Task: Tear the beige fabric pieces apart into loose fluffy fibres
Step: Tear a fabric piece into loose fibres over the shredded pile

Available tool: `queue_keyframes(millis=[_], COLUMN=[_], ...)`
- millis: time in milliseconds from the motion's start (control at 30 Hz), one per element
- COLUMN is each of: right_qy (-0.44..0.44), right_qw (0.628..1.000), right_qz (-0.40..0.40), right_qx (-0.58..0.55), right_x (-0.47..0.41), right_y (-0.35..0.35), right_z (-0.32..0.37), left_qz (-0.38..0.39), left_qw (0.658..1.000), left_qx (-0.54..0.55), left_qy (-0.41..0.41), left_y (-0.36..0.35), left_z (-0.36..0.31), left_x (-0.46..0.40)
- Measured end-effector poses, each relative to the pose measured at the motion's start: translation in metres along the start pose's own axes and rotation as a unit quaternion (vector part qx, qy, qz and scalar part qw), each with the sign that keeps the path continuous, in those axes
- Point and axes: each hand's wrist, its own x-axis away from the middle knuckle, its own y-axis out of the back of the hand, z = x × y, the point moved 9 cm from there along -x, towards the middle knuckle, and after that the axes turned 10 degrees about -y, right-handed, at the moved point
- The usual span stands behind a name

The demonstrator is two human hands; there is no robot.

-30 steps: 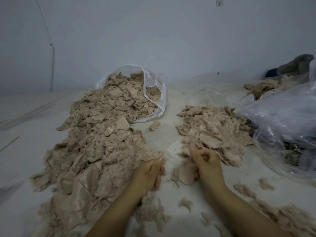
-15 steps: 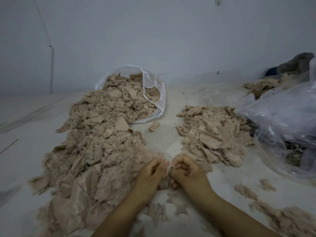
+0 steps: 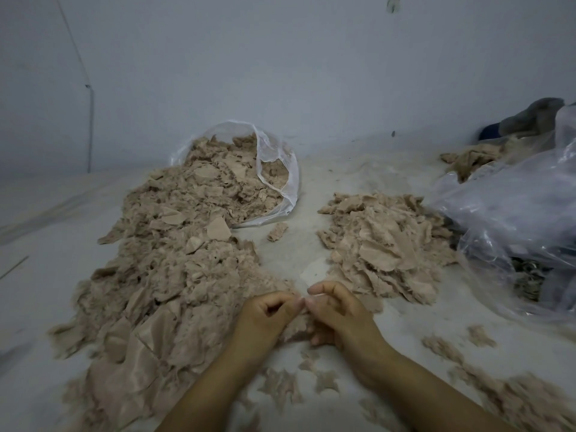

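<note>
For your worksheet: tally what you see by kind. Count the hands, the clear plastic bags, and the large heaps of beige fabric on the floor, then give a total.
Hands: 2, left hand and right hand
Clear plastic bags: 2, round bag and crumpled bag
Large beige heaps: 2, left heap and right heap
Total: 6

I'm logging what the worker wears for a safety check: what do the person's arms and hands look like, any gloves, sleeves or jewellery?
Both forearms are bare as far as the picture shows them; no sleeve edge comes into view. The left hand and the right hand wear no gloves. No ring, watch or bracelet shows on the fingers or wrists. The nails look short and unpainted, though the picture is soft.
</note>
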Motion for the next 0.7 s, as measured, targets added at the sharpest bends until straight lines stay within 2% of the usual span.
queue_keyframes(millis=[100, 233, 300, 433, 567, 700], right_qy=[0.009, 0.001, -0.007, -0.011, 0.003, 0.003], right_qw=[0.999, 0.999, 0.999, 0.999, 0.997, 0.996], right_qz=[-0.008, -0.024, -0.038, -0.042, -0.031, -0.06], right_qx=[0.051, 0.026, 0.013, 0.001, 0.07, 0.062], right_x=[-0.002, -0.003, -0.004, -0.003, -0.001, -0.002], right_y=[-0.003, 0.003, 0.007, 0.007, 0.0, 0.008], right_z=[-0.002, -0.003, -0.003, -0.001, -0.002, 0.0], left_qz=[-0.04, 0.007, 0.007, -0.043, -0.037, -0.021], left_qw=[0.999, 0.998, 0.998, 0.997, 0.998, 0.998], left_qx=[0.0, 0.016, 0.015, -0.001, -0.042, -0.055], left_qy=[0.019, 0.057, 0.064, 0.06, 0.019, 0.037], left_y=[0.006, -0.001, -0.001, 0.01, 0.006, 0.004], left_z=[0.005, 0.013, 0.015, 0.015, 0.003, 0.006], left_x=[0.0, 0.001, 0.001, 0.0, 0.0, 0.0])
